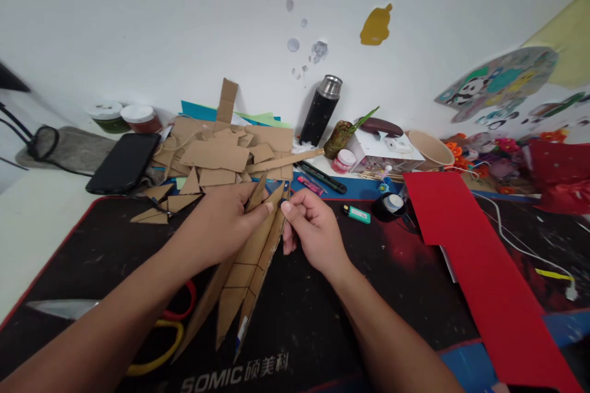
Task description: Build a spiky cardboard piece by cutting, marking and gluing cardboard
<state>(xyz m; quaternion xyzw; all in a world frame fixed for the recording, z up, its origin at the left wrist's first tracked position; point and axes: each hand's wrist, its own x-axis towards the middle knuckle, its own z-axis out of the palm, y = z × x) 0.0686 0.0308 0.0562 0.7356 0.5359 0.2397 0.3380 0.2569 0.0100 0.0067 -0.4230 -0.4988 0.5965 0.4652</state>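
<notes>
A long folded piece of brown cardboard (249, 258), with pointed ends and dark drawn lines, stands out over the black mat. My left hand (230, 215) grips its upper part from the left, thumb lying on top. On the other side, my right hand (316, 227) pinches the edge near the upper tip between thumb and forefinger. A small dark spot shows at those fingertips; I cannot make out what it is. Below my left forearm lie scissors (159, 350) with red and yellow handles, partly hidden by the arm.
Cardboard scraps (216, 156) are heaped at the back left beside a black phone (123, 163). A black thermos (321, 109), a box cutter (322, 177), a green lighter (356, 214) and a small dark bottle (388, 206) stand or lie behind. Red sheet (479, 270) covers the right.
</notes>
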